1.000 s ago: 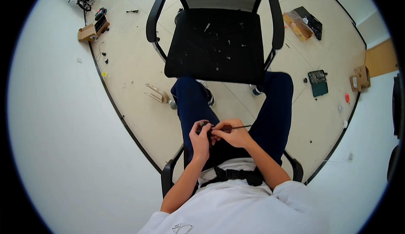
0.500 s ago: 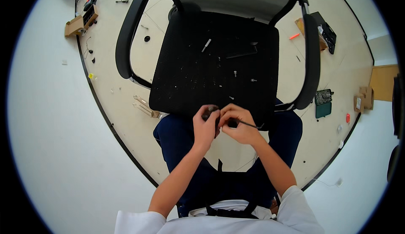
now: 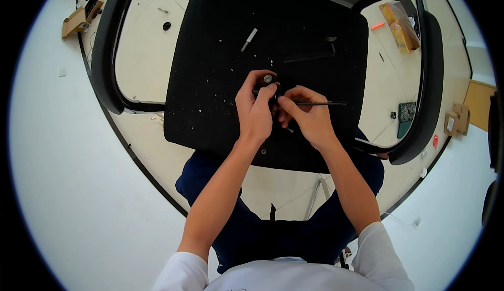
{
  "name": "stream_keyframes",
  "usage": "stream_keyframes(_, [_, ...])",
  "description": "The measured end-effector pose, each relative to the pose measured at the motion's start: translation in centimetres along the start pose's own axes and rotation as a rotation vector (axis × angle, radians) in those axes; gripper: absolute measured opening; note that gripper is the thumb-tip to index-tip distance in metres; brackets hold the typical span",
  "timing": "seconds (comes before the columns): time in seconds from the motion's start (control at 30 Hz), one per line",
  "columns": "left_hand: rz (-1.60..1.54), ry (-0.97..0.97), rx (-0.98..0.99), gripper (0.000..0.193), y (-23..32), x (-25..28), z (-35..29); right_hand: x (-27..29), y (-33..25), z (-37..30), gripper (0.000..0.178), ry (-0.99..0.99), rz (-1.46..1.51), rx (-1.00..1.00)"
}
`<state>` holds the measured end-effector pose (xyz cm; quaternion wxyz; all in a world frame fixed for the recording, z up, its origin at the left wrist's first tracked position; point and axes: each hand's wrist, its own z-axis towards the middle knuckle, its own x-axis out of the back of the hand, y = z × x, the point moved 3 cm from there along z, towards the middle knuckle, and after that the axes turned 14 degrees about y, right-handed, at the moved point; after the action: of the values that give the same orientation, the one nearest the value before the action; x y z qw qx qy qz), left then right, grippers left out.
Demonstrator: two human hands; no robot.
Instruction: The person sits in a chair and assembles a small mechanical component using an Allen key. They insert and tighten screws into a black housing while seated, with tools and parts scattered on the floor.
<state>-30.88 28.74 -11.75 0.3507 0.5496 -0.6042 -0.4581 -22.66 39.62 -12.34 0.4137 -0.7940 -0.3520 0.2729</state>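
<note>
My left hand [image 3: 253, 107] is closed round a small dark part with a round metal bolt head [image 3: 268, 79] showing at its top. Most of that part is hidden by the fingers. Pinched in my right hand [image 3: 311, 116] is a thin dark hex key [image 3: 331, 103], its long shaft pointing right and its other end up against the dark part. Both hands meet above the black chair seat [image 3: 210, 81]. Below the right fingers lies a small screw [image 3: 290, 130], and a small nut [image 3: 263, 152] sits near the seat's front edge.
On the seat also lie a white-and-silver stick [image 3: 249, 39] and a larger L-shaped hex key [image 3: 315, 58], among white crumbs. Armrests [image 3: 107, 49] flank the seat. The floor holds an open cardboard box [image 3: 79, 22], a yellow package [image 3: 400, 26] and a green case [image 3: 406, 117].
Both hands have moved forward from the seat's front edge to over its middle, still holding the dark part and hex key. The hex key has turned level, and the view sits closer to the chair.
</note>
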Motion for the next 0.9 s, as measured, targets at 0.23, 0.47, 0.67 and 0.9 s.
stream_keyframes(0.23, [-0.011,-0.027,0.153,0.021,-0.6,0.2,1.2,-0.1,0.0,0.3,0.018,0.034,0.062,0.088])
stream_keyframes(0.47, [-0.073,0.069,0.064,0.022,-3.1,0.5,0.1,0.9,1.6,0.2,0.021,0.121,-0.006,0.128])
stream_keyframes(0.67, [-0.043,0.121,-0.047,0.028,-2.9,0.6,-0.4,1.0,0.5,0.4,0.011,0.006,-0.376,0.535])
stream_keyframes(0.9, [-0.070,0.189,-0.082,0.025,-2.7,0.1,0.0,-0.3,0.2,0.7,0.024,0.186,-0.077,0.179])
